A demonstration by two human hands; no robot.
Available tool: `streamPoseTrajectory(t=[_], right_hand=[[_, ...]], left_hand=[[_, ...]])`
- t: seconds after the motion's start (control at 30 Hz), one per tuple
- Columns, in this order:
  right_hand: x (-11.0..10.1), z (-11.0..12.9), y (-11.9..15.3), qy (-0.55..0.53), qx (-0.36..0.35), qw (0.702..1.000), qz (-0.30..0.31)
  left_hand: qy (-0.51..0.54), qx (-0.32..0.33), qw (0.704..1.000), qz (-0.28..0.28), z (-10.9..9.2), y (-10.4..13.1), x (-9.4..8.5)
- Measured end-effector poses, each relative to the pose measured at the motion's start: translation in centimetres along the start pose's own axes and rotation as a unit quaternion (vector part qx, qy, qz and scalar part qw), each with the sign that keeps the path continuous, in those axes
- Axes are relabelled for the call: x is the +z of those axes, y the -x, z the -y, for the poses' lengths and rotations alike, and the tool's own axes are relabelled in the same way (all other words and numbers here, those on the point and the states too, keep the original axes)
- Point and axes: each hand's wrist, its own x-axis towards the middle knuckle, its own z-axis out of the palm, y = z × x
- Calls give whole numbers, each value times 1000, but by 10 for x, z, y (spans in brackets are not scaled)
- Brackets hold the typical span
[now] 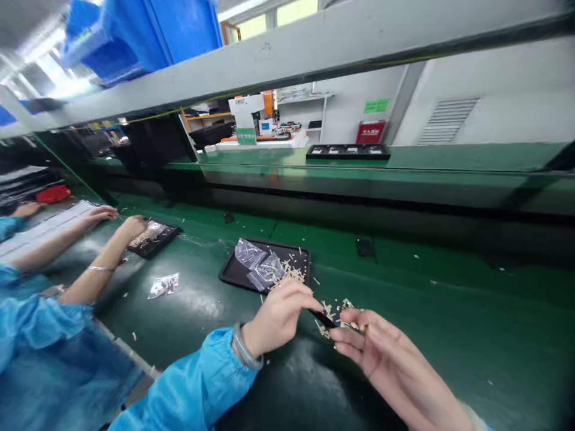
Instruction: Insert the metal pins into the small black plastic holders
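Between my two hands is a thin dark piece (324,319), tilted over the green table. The fingers of my left hand (279,312) pinch its left end. My right hand (381,353) has its thumb and fingers closed around the other end, which is partly hidden. Small pale strips (345,311) lie in a loose pile just behind the piece. Behind my left hand sits a black tray (233,272) with more pale strips and two clear plastic bags (267,270).
At the left, a co-worker's hands (132,228) are at another black tray (157,242). A clear bag (164,285) lies between the trays. Blue bins (144,36) stand on the overhead shelf (269,57). A long black tray (348,152) rests on the back ledge.
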Motion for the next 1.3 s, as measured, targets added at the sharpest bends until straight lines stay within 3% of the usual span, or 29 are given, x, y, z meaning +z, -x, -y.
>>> streamPoseTrajectory(t=[0.1,0.17,0.23,0.33,0.37,0.43,0.5,0.57,0.7,0.77,0.83,0.97,1.17,1.3], right_hand=[[2,-4,-4,-5,7,1000,7],[5,-7,-5,-6,9,1000,17],[9,-11,-6,-1,9,1000,30],[14,-17,-7,26,-4,999,38],[15,-19,-8,38,-10,999,33],[15,-23,-10,61,-18,998,7],[13,-26,-11,81,-17,996,-24],[12,-28,-11,88,-17,995,-32],[14,-31,-9,73,16,997,33],[15,-32,-8,61,38,995,66],[15,-33,-8,57,37,995,73],[10,-33,-9,99,-1,994,36],[10,-36,-11,213,-14,975,-56],[16,-44,-15,296,-17,950,-95]], left_hand=[[107,-52,992,-49,-4,1,12],[251,-149,950,-108,-7,2,21],[423,-275,848,-163,-10,3,32],[582,-408,681,-178,-14,7,45],[605,-434,643,-182,-15,8,48],[628,-456,598,-199,-17,9,51],[630,-452,590,-224,-17,9,50],[607,-437,612,-255,-14,7,47],[530,-390,667,-349,-2,3,37],[517,-375,670,-378,1,4,35],[535,-373,664,-367,0,6,35],[611,-401,626,-274,-7,10,42],[733,-375,515,-238,-13,9,43],[761,-356,496,-221,-16,8,41]])
